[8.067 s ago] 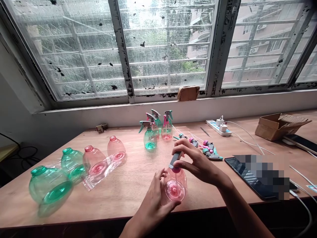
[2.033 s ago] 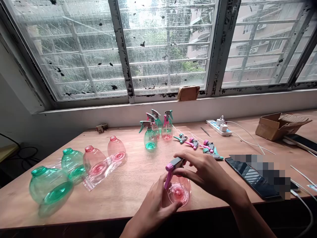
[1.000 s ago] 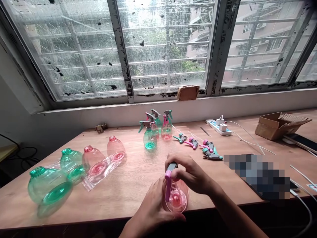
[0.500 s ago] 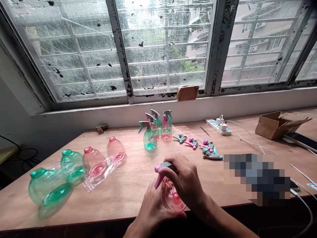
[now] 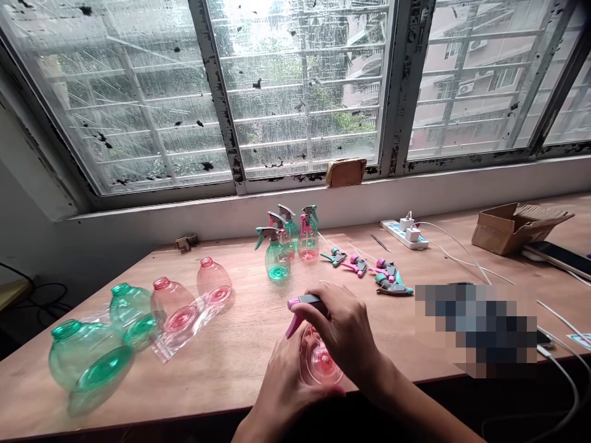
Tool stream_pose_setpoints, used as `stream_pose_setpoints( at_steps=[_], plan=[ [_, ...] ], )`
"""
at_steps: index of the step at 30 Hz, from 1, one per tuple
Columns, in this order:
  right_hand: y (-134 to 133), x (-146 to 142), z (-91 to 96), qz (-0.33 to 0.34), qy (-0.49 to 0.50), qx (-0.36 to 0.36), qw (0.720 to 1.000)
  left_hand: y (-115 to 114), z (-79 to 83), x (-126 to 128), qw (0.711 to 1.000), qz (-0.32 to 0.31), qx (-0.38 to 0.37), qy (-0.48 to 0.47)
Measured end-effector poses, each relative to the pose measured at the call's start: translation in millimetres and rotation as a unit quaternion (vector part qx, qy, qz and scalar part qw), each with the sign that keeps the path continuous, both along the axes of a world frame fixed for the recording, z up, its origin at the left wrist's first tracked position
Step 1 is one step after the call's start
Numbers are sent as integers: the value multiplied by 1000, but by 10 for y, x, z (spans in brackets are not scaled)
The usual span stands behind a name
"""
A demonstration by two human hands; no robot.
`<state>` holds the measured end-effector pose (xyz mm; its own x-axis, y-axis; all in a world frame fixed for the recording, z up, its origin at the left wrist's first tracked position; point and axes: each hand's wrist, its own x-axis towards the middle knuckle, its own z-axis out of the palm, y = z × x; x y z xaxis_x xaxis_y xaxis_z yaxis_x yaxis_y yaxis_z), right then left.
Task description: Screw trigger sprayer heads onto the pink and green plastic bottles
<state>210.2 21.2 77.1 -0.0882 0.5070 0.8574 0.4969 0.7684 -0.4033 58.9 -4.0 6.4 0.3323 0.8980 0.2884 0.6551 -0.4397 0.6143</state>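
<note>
Near the table's front edge, my left hand (image 5: pixel 287 374) is wrapped round a clear pink spray bottle (image 5: pixel 323 364). My right hand (image 5: pixel 344 326) grips the grey and pink trigger spray head (image 5: pixel 305 303) at the bottle's top, its pink trigger pointing left and down. The joint between head and bottle neck is hidden by my fingers. Loose spray heads lie beyond my right hand, among them a green and grey one (image 5: pixel 394 286) and a pink and grey one (image 5: pixel 357 266). Behind them stand several bottles fitted with heads, a green spray bottle (image 5: pixel 277 261) in front.
Open-necked bottles stand left: a large green bottle (image 5: pixel 87 363), another green bottle (image 5: pixel 132 307) and two pink ones, beside a clear plastic bag (image 5: pixel 168 347). A power strip (image 5: pixel 406 235), white cables, a cardboard box (image 5: pixel 498 231) and a blurred-out area are to the right.
The view has shifted slightly. Both hands keep their hold on the pink bottle and its spray head, with hardly any visible movement.
</note>
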Motion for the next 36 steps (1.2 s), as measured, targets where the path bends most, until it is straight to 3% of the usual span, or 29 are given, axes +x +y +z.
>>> stream_pose_setpoints(
  at_steps=[9,15,24,30,36],
  plan=[
    [209,85,-6,85,-132,-40,987,62,-238,-47,997,39,26,-66],
    [313,178,-134,120,-175,-113,971,59,-266,-63,995,55,45,-76],
    [276,152,-187,-32,-218,-242,945,77,-299,-106,997,49,50,29],
    [746,353,-180,-92,-247,-283,922,-5,-225,-54,990,-4,74,123],
    [1252,399,-154,-92,-256,-311,911,-55,-148,-4,978,-21,89,186]
  ],
)
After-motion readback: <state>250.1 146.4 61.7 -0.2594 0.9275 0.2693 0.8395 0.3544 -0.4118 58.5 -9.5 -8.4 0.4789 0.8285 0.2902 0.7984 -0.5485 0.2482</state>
